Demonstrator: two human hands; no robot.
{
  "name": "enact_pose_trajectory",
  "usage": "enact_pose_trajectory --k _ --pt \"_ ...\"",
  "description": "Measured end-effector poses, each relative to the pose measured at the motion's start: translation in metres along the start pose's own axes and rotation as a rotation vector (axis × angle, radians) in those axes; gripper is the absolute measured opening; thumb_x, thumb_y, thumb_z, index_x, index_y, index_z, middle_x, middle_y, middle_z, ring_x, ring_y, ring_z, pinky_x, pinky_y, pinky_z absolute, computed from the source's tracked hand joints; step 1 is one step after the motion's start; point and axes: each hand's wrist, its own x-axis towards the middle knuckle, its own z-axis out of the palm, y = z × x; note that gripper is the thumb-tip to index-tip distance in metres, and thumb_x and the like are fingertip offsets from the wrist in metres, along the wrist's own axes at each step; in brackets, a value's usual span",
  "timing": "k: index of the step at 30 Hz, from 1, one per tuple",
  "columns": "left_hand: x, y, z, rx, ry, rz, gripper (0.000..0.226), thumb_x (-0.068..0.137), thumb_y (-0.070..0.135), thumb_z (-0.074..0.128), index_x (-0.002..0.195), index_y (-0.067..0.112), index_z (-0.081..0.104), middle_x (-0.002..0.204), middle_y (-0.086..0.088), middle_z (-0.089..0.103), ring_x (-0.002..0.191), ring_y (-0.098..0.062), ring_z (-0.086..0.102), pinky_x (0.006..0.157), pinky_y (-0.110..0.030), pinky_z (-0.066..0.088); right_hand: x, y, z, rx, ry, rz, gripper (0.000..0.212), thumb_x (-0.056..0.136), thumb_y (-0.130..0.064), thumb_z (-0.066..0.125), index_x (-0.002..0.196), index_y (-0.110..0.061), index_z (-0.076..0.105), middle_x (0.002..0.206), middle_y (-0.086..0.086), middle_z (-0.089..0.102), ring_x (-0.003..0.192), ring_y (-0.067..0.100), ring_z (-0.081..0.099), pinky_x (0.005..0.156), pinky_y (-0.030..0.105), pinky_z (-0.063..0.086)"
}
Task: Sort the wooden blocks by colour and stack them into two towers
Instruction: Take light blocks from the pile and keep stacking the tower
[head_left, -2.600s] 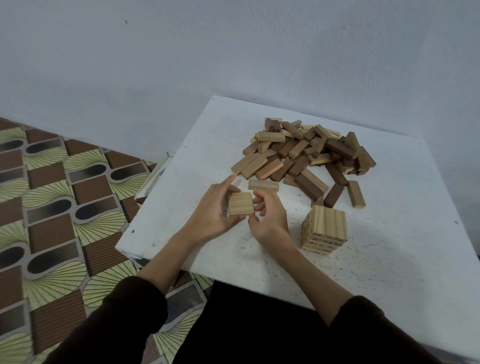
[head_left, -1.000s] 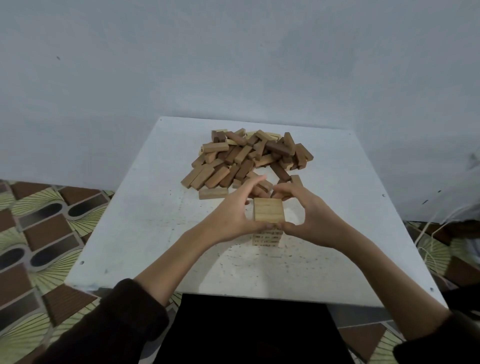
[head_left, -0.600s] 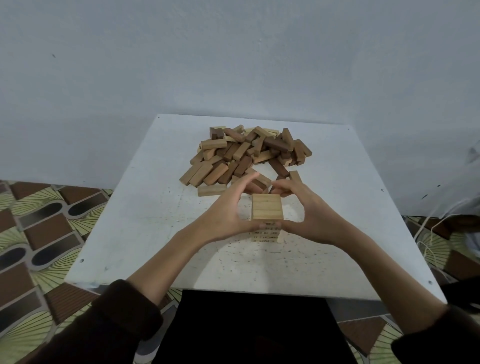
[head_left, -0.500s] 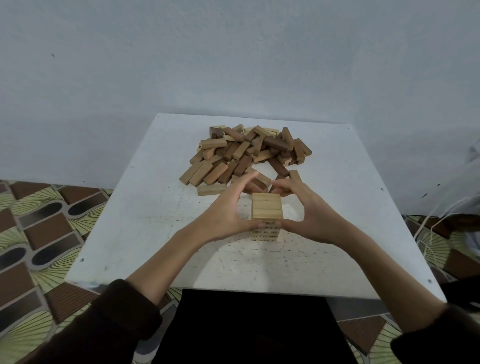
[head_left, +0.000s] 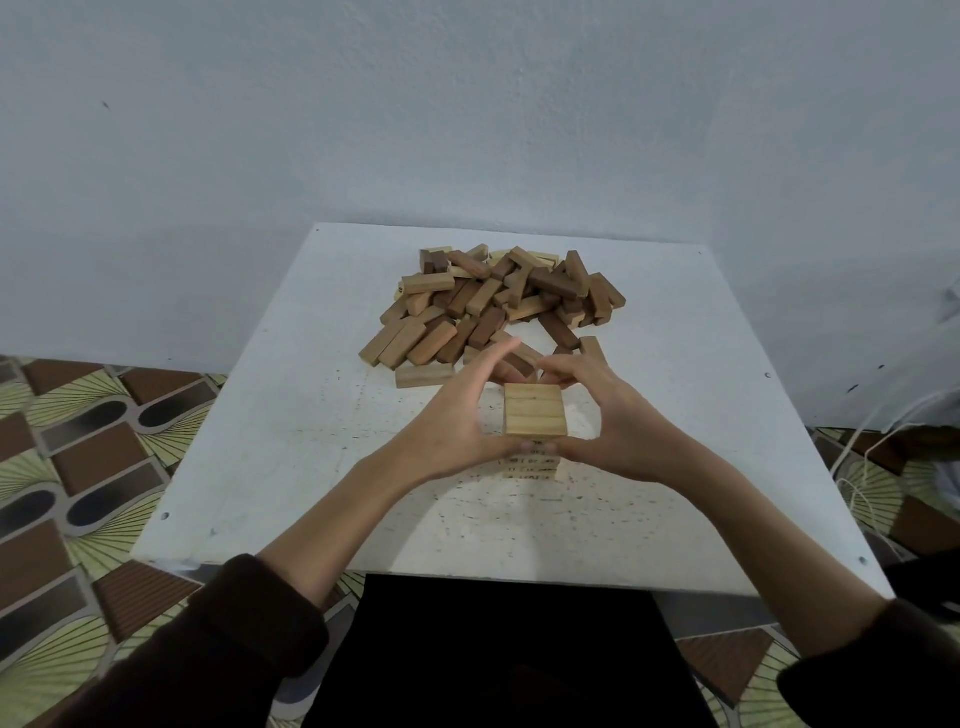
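One tower is under way and nothing of a second shows. The light tower stands at the centre of the frame on the white worktop. It is several layers high by the look of its near face, and its top layer of pale blocks laid side by side sits square. Above it in the frame, towards the wall, lies the pile, a loose heap of dark blocks and light blocks mixed together. A lone block lies at the heap's lower left edge. Judging by that heap, most of the sorting is left, and no dark block has been stacked.

Both hands frame the tower's top. The left hand comes in from the lower left, its thumb against the near face just under the top layer. Its fingers are long and nearly straight, reaching up past the far left corner, and a gap shows between palm and wood. The right hand mirrors it, thumb meeting the other at the near face and fingers bent round the far edge. This looks like squaring the top layer rather than lifting it. Whether the far fingertips press the wood cannot be told.
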Motion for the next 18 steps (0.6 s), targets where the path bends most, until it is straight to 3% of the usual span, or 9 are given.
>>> enact_pose_trajectory --k 5,8,11,14,16,18 --pt "0.0 0.001 0.0 0.006 0.002 -0.006 0.098 0.071 0.022 0.083 0.148 0.024 0.022 0.116 0.007 0.053 0.112 0.002 0.047 0.093 -0.003 0.031 0.0 0.0 0.0 0.013 -0.001 0.005 0.076 0.073 -0.02 0.08 0.137 -0.016 0.038 0.119 -0.006 0.05 0.112 0.011 0.044 0.089 0.012 0.034" --pt "-0.001 0.001 0.001 -0.004 0.003 -0.015 0.101 0.07 0.028 0.083 0.148 0.025 0.019 0.125 0.011 0.049 0.118 0.01 0.041 0.095 -0.002 0.027 -0.002 -0.002 0.0 0.049 0.004 0.021 0.082 0.072 -0.019 0.081 0.138 -0.021 0.033 0.121 -0.007 0.047 0.114 0.008 0.041 0.092 0.012 0.035" --pt "-0.006 0.001 0.006 -0.023 -0.009 -0.042 0.109 0.07 0.033 0.082 0.149 0.025 0.007 0.139 0.016 0.032 0.125 0.017 0.025 0.097 0.002 0.017 -0.007 -0.006 0.004 0.141 0.023 0.069 0.088 0.07 -0.026 0.082 0.135 -0.032 0.023 0.126 -0.008 0.038 0.114 0.0 0.036 0.094 0.011 0.032" --pt "-0.013 0.0 0.015 -0.033 -0.034 -0.082 0.112 0.074 0.033 0.078 0.15 0.022 -0.004 0.149 0.016 0.013 0.131 0.017 0.009 0.104 -0.003 0.011 -0.014 -0.012 0.017 0.206 0.029 0.156 0.097 0.065 -0.048 0.074 0.141 -0.024 0.02 0.134 -0.01 0.029 0.123 0.004 0.028 0.102 0.024 0.031" --pt "-0.015 0.0 0.021 -0.049 -0.053 -0.121 0.112 0.078 0.03 0.076 0.15 0.019 -0.009 0.157 0.009 0.0 0.138 0.006 0.002 0.11 -0.016 0.011 -0.019 -0.016 0.026 0.245 0.044 0.182 0.097 0.069 -0.045 0.071 0.144 -0.024 0.012 0.134 -0.017 0.022 0.124 0.0 0.021 0.105 0.024 0.024" --pt "-0.017 0.0 0.026 -0.081 -0.07 -0.159 0.113 0.08 0.022 0.075 0.15 0.021 -0.014 0.158 0.006 -0.007 0.137 0.004 -0.002 0.108 -0.015 0.011 -0.024 -0.019 0.034 0.299 0.065 0.201 0.097 0.077 -0.041 0.073 0.145 -0.025 0.005 0.136 -0.019 0.016 0.128 -0.001 0.017 0.107 0.026 0.018"
